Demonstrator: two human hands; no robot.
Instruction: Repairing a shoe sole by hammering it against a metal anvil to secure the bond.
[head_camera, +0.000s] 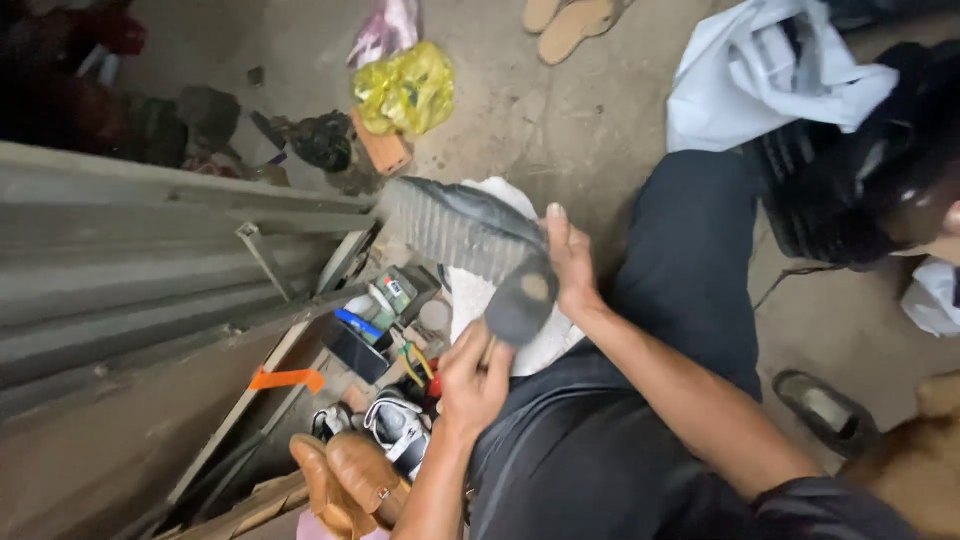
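Now | L hand (473, 378) pinches thin tool at shoe (478, 245) heel | R hand (570, 262) grips sole edge | risk: tool may slip off worn heel, jab R fingers

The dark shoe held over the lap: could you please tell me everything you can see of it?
The dark shoe lies sole up, its grey ribbed tread facing the camera. The heel looks worn, with a paler patch. The right hand grips its side, and the left hand meets the heel holding a thin tool. White cloth lies beneath it.
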